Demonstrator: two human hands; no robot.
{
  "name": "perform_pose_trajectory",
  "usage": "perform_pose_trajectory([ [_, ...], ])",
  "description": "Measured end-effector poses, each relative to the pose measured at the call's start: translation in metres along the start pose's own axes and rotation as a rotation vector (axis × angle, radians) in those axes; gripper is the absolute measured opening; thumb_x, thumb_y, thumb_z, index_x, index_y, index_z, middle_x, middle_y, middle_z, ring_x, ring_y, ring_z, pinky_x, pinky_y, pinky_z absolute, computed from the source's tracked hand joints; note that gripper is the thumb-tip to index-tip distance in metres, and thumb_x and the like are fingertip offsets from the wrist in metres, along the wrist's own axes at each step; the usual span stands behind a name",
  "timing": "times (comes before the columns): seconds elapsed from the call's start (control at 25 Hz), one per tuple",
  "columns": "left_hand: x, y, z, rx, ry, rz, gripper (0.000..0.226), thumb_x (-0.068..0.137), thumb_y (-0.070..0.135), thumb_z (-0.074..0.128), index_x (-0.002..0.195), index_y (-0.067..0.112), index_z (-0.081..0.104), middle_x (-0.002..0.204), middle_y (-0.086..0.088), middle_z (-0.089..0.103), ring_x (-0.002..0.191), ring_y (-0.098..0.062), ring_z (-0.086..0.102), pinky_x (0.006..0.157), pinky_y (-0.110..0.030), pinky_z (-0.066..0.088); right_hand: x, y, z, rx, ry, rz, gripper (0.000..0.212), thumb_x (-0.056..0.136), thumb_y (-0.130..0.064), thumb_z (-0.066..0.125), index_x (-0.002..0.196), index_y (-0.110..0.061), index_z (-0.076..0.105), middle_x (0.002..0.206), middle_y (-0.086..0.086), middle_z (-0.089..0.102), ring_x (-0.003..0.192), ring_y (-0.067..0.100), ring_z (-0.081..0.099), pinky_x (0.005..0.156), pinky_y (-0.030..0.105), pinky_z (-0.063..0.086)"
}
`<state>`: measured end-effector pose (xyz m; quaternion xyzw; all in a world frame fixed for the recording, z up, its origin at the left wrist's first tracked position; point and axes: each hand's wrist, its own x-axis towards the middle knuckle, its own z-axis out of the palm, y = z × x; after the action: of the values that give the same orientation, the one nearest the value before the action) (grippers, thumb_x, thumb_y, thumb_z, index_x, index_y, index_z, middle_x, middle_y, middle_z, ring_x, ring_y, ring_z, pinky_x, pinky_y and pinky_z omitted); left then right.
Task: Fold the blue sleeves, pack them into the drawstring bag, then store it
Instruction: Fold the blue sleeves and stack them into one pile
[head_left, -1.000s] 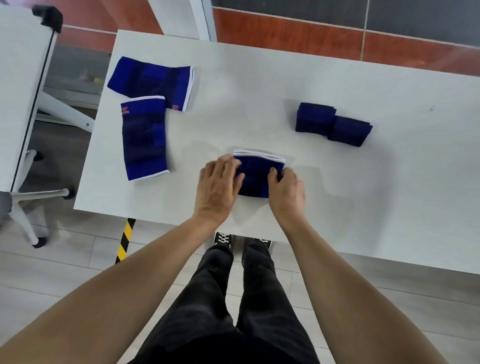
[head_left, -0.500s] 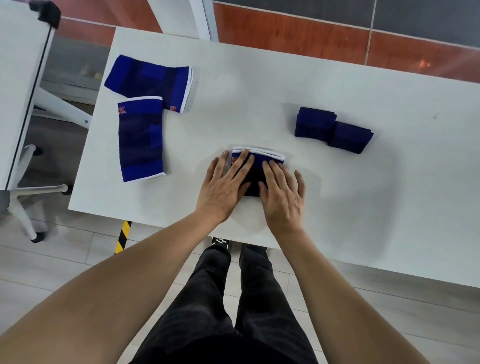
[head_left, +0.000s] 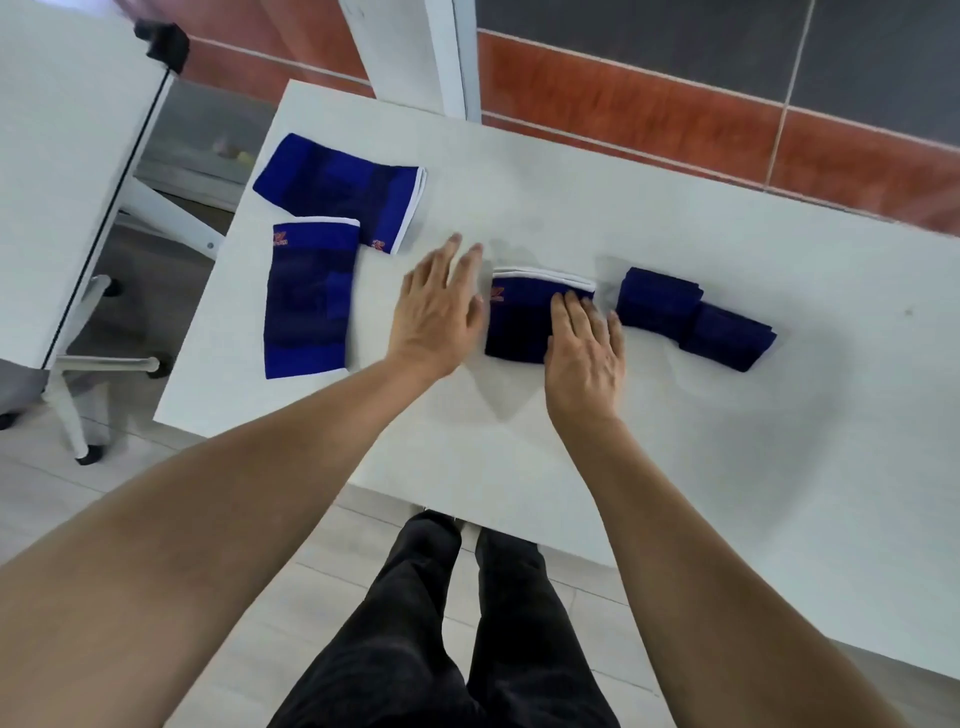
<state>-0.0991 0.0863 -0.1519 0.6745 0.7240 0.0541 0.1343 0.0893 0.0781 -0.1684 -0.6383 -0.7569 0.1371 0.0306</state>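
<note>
While your right hand lies flat, fingers straight, on the folded sleeve mid-table, your left hand hovers open just beside it. From the head view, two folded sleeves sit close on the right; two flat sleeves lie at the left.

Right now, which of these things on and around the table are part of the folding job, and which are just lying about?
Part of the job:
- folded sleeve under the right hand
- two flat sleeves
- two folded dark bundles
- left hand, open

Just there:
- white table
- chair base
- second white desk

No drawstring bag is in view.
</note>
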Motion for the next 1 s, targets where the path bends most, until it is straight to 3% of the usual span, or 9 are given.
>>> perform_pose_trajectory([
  [0.16,0.018,-0.032,-0.014,0.007,-0.108,-0.340,0.072,0.096,0.026,0.047,0.157,0.005,0.015,0.163,-0.015,0.022,0.149,-0.034,0.021,0.121,-0.042,0.019,0.008,-0.003,-0.011,-0.068,-0.046,0.049,0.071,0.091,0.003,0.056,0.156,-0.011,0.029,0.160,0.004,0.035,0.148,0.025,0.028,0.125,0.041,0.009],
  [0.28,0.007,-0.037,-0.014,0.053,-0.166,-0.255,0.070,0.096,0.030,0.045,0.155,0.002,0.020,0.151,-0.016,0.035,0.139,-0.035,0.033,0.118,-0.042,0.023,0.014,-0.006,-0.017,-0.096,-0.063,0.086,0.072,0.093,0.002,0.053,0.157,-0.012,0.024,0.163,0.004,0.030,0.149,0.024,0.025,0.123,0.042,0.010],
  [0.36,-0.013,-0.032,-0.011,0.034,-0.148,-0.214,0.074,0.095,0.033,0.048,0.155,0.003,0.019,0.142,-0.016,0.039,0.131,-0.034,0.040,0.114,-0.043,0.028,0.018,-0.009,-0.018,-0.082,-0.080,0.111,0.064,0.099,-0.011,0.048,0.158,-0.011,0.023,0.163,0.004,0.029,0.150,0.023,0.025,0.124,0.044,0.008],
  [0.48,-0.051,-0.027,-0.003,0.047,-0.162,-0.189,0.074,0.094,0.033,0.050,0.155,0.003,0.022,0.145,-0.018,0.036,0.137,-0.036,0.036,0.111,-0.044,0.032,0.021,-0.012,-0.019,-0.070,-0.114,0.153,0.063,0.103,-0.032,0.039,0.159,-0.010,0.019,0.165,0.006,0.024,0.151,0.025,0.021,0.125,0.045,0.005],
  [0.6,-0.081,-0.030,0.003,0.071,-0.162,-0.116,0.071,0.091,0.029,0.056,0.152,0.003,0.031,0.145,-0.019,0.038,0.141,-0.039,0.034,0.112,-0.045,0.032,0.020,-0.016,-0.020,-0.041,-0.031,0.103,0.063,0.101,-0.024,0.045,0.158,-0.010,0.023,0.165,0.009,0.023,0.152,0.026,0.020,0.125,0.045,0.006],
  [0.72,-0.101,-0.032,0.005,0.048,-0.186,-0.082,0.071,0.091,0.027,0.058,0.152,0.004,0.031,0.144,-0.017,0.038,0.145,-0.038,0.030,0.113,-0.045,0.032,0.004,-0.045,-0.015,0.060,0.060,-0.134,0.062,0.091,-0.009,0.052,0.151,-0.009,0.040,0.158,0.011,0.038,0.147,0.027,0.032,0.125,0.042,0.014],
  [0.84,-0.119,-0.027,0.003,0.017,-0.196,-0.065,0.066,0.090,0.025,0.059,0.149,0.007,0.037,0.142,-0.014,0.042,0.140,-0.035,0.037,0.110,-0.044,0.036,-0.024,-0.081,-0.001,0.066,-0.115,-0.317,0.061,0.095,-0.012,0.050,0.154,-0.012,0.036,0.160,0.008,0.036,0.148,0.024,0.030,0.125,0.038,0.013],
  [1.0,-0.127,-0.048,-0.009,-0.003,-0.010,-0.094,0.049,0.088,0.018,0.058,0.136,0.011,0.053,0.133,-0.011,0.053,0.121,-0.032,0.051,0.102,-0.041,0.041,-0.055,-0.092,0.014,0.038,-0.259,-0.274,0.065,0.099,-0.018,0.046,0.159,-0.016,0.021,0.166,0.003,0.020,0.153,0.019,0.016,0.126,0.036,0.004],
])
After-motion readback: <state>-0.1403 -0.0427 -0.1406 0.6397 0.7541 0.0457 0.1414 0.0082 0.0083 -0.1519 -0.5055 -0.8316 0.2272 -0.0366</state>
